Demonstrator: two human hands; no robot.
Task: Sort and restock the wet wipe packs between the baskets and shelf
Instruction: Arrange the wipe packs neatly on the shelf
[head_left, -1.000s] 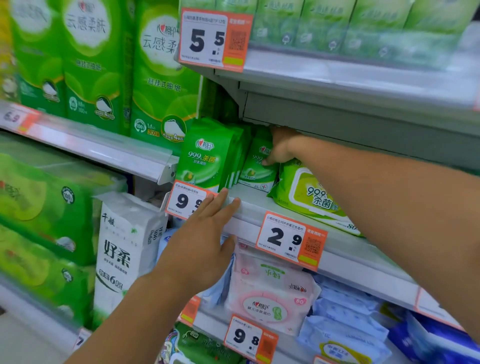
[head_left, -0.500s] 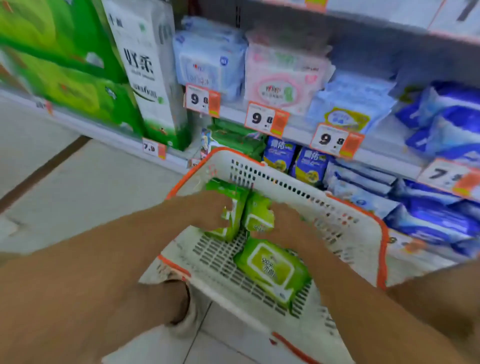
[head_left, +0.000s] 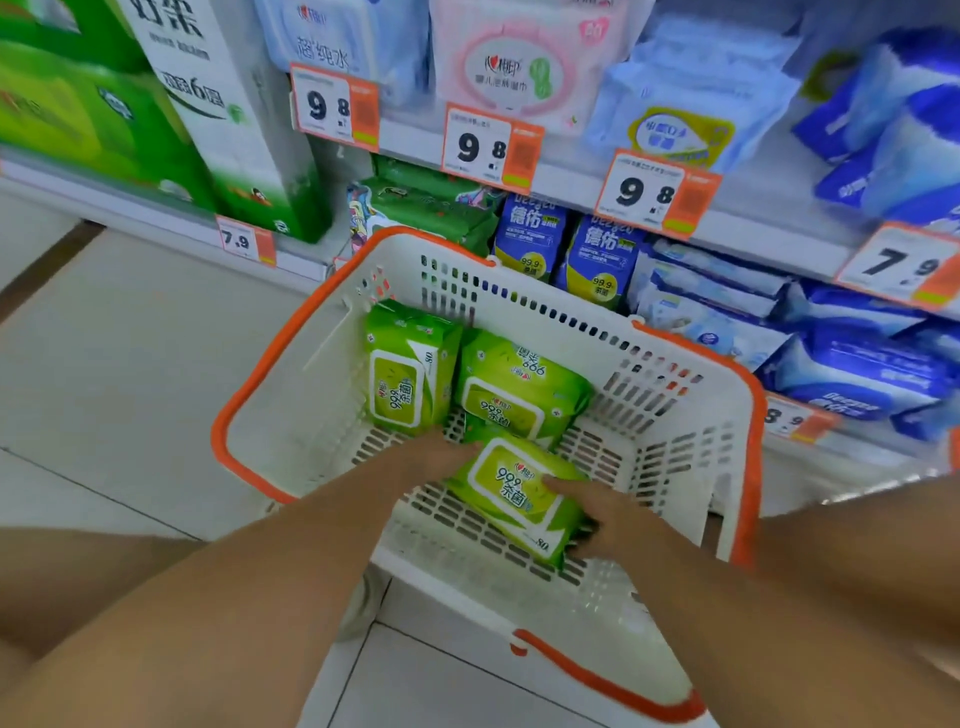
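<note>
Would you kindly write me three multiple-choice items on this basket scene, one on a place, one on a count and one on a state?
1. Where does the white basket stand?
A. On the floor before the shelves
B. On the top shelf
C. On a counter

2. How many green wipe packs lie in the basket?
A. One
B. Three
C. Six

3. What are the hands doing?
A. Both hang idle
B. Both hold the nearest green pack
C. Both grip the basket's rim

Answers:
1 A, since floor tiles show around it, below the lowest shelf.
2 B, with two packs at the far wall and one nearer.
3 B, as the left hand and right hand flank that pack, fingers on it.
</note>
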